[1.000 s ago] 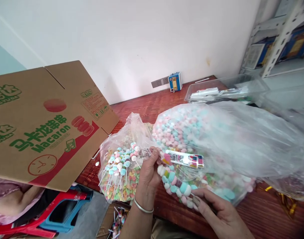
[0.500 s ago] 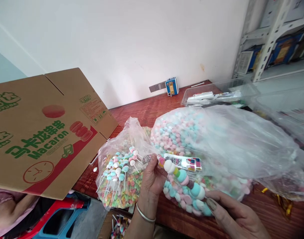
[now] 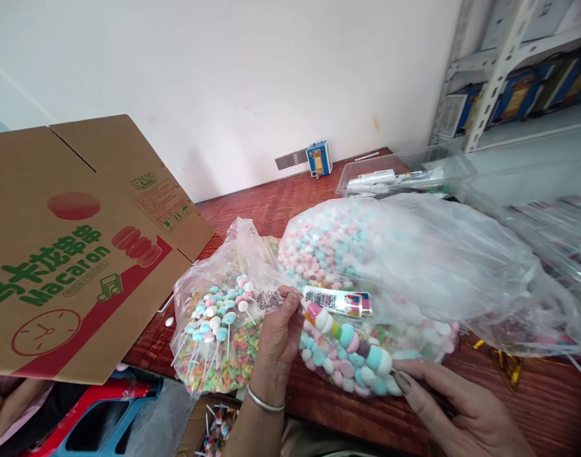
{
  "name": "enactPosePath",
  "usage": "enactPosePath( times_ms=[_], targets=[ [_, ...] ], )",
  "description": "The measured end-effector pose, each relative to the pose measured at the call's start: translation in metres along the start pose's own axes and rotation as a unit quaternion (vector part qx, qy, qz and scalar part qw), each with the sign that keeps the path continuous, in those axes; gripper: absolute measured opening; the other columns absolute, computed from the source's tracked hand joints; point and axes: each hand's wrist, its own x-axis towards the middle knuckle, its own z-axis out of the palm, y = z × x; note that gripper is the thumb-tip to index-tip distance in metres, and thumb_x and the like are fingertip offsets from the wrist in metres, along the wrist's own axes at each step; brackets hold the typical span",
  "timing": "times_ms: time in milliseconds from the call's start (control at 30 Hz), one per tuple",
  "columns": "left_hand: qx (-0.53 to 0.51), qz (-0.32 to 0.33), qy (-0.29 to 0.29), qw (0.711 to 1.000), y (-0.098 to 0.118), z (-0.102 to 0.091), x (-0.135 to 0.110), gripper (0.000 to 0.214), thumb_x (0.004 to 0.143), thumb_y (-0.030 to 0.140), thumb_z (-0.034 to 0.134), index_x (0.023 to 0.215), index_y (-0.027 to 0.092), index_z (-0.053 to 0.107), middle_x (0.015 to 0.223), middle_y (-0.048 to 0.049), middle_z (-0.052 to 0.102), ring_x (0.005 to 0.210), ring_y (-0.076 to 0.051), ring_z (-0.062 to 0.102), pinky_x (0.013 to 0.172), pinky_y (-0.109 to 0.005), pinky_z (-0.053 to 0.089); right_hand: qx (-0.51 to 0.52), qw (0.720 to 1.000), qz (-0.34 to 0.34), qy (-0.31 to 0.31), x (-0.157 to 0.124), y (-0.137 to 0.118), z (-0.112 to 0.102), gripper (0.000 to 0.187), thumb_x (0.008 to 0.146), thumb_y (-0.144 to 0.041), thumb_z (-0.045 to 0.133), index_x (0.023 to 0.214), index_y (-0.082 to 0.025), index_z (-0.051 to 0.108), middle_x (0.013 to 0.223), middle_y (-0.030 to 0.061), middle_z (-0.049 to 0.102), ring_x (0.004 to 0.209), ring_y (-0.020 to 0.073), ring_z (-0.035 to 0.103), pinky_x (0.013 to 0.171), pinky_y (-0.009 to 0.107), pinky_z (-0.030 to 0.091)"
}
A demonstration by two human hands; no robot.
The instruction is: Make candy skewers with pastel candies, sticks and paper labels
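My left hand [image 3: 279,330], with a silver bangle at the wrist, is closed on the top end of a candy skewer [image 3: 350,339] and on a printed wrapper sleeve [image 3: 336,300]. The skewer carries white, pink, blue and green sweets. My right hand [image 3: 454,412] pinches its lower end at the table's front edge. Behind the skewer lies a big clear bag of pastel sweets [image 3: 366,254]. To the left stands a smaller clear bag [image 3: 214,324] with ring candies and several finished skewers on white sticks.
A brown "Macaron" cardboard box [image 3: 80,247] tilts at the left over the red wooden table [image 3: 271,203]. A clear plastic tray [image 3: 395,174] sits at the back right, near a blue device [image 3: 319,158] by the wall socket. Metal shelving [image 3: 509,70] stands far right. Red and blue stools [image 3: 104,406] are below.
The skewer has been lifted and tilted up toward the wrapper sleeve in my left hand. My right hand slid along to its lower end. The view drifted slightly right.
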Motion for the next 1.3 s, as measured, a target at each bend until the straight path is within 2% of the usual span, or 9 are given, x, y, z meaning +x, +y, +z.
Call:
enactPosePath(
  times_ms=[367, 533, 633, 733, 867, 967, 1067, 1200, 1300],
  targets=[
    [0.004, -0.047, 0.047, 0.998, -0.011, 0.005, 0.001, 0.024, 0.059, 0.018, 0.085, 0.070, 0.014, 0.064, 0.062, 0.0036, 0.058, 0.056, -0.007, 0.054, 0.059, -0.019, 0.048, -0.158, 0.977, -0.120, 0.076, -0.014, 0.006, -0.002, 0.018, 0.090, -0.020, 0.056, 0.104, -0.021, 0.067, 0.088, 0.0052, 0.074, 0.074, 0.0167, 0.072, 0.066, 0.020, 0.055],
    [0.053, -0.017, -0.025, 0.998, -0.013, 0.008, -0.001, 0.020, 0.066, 0.019, 0.082, 0.071, 0.015, 0.064, 0.067, 0.0029, 0.058, 0.061, -0.007, 0.054, 0.061, -0.017, 0.046, -0.028, 0.998, 0.025, 0.044, -0.010, -0.003, -0.006, 0.012, 0.087, -0.022, 0.059, 0.091, -0.023, 0.070, 0.077, 0.0010, 0.072, 0.067, 0.0144, 0.069, 0.060, 0.017, 0.053],
    [0.044, -0.020, -0.054, 0.997, -0.013, 0.013, -0.004, 0.017, 0.070, 0.021, 0.079, 0.076, 0.016, 0.063, 0.083, -0.0014, 0.065, 0.078, -0.012, 0.062, 0.074, -0.023, 0.050, 0.103, 0.981, 0.162, -0.012, -0.011, -0.004, 0.000, 0.013, 0.085, -0.031, 0.062, 0.083, -0.022, 0.071, 0.075, 0.0018, 0.070, 0.069, 0.0156, 0.066, 0.060, 0.019, 0.051],
    [-0.021, -0.051, -0.057, 0.997, -0.015, 0.022, -0.006, 0.013, 0.076, 0.020, 0.074, 0.081, 0.017, 0.063, 0.089, -0.0013, 0.065, 0.083, -0.014, 0.064, 0.089, -0.033, 0.051, 0.309, 0.896, 0.315, -0.044, -0.017, -0.001, 0.014, 0.026, 0.081, -0.044, 0.067, 0.089, -0.020, 0.070, 0.059, -0.0021, 0.056, 0.050, 0.0093, 0.049, 0.045, 0.018, 0.040],
    [-0.112, -0.082, -0.042, 0.989, -0.025, 0.033, -0.006, 0.004, 0.085, 0.018, 0.065, 0.088, 0.017, 0.064, 0.073, 0.0037, 0.055, 0.068, -0.007, 0.057, 0.091, -0.032, 0.051, 0.529, 0.712, 0.459, -0.051, -0.026, -0.004, 0.030, 0.040, 0.076, -0.049, 0.073, 0.104, -0.022, 0.062, 0.056, -0.0097, 0.037, 0.040, 0.0023, 0.018, 0.035, 0.014, 0.018],
    [-0.137, -0.100, -0.006, 0.986, -0.033, 0.038, -0.005, 0.007, 0.089, 0.021, 0.059, 0.093, 0.016, 0.064, 0.072, 0.0039, 0.052, 0.065, -0.006, 0.055, 0.087, -0.030, 0.053, 0.567, 0.660, 0.486, -0.086, -0.028, -0.009, 0.036, 0.031, 0.081, -0.049, 0.068, 0.093, -0.021, 0.059, 0.054, -0.0117, 0.030, 0.040, 0.0018, 0.008, 0.033, 0.014, 0.011],
    [-0.126, -0.115, 0.021, 0.985, -0.040, 0.041, -0.006, 0.010, 0.090, 0.024, 0.059, 0.095, 0.017, 0.064, 0.072, 0.0036, 0.052, 0.064, -0.007, 0.055, 0.082, -0.030, 0.055, 0.518, 0.729, 0.441, -0.076, -0.028, -0.007, 0.040, 0.034, 0.085, -0.053, 0.060, 0.083, -0.019, 0.057, 0.053, -0.0113, 0.028, 0.039, 0.0024, 0.010, 0.033, 0.014, 0.012],
    [-0.102, -0.130, 0.038, 0.985, -0.046, 0.043, -0.007, 0.012, 0.088, 0.028, 0.061, 0.095, 0.019, 0.063, 0.073, 0.0030, 0.053, 0.065, -0.009, 0.056, 0.078, -0.030, 0.056, 0.211, 0.953, 0.215, -0.031, -0.028, 0.004, 0.037, 0.028, 0.094, -0.040, 0.050, 0.081, -0.018, 0.061, 0.065, -0.0005, 0.059, 0.053, 0.0100, 0.052, 0.048, 0.020, 0.041],
    [-0.088, -0.127, 0.067, 0.986, -0.048, 0.047, -0.008, 0.012, 0.088, 0.028, 0.061, 0.094, 0.018, 0.063, 0.073, 0.0022, 0.055, 0.066, -0.009, 0.056, 0.075, -0.030, 0.057, -0.078, 0.996, 0.002, 0.037, -0.030, 0.015, 0.032, 0.015, 0.093, -0.020, 0.052, 0.095, -0.016, 0.066, 0.071, 0.0027, 0.069, 0.061, 0.0145, 0.063, 0.058, 0.023, 0.045]
  ],
)
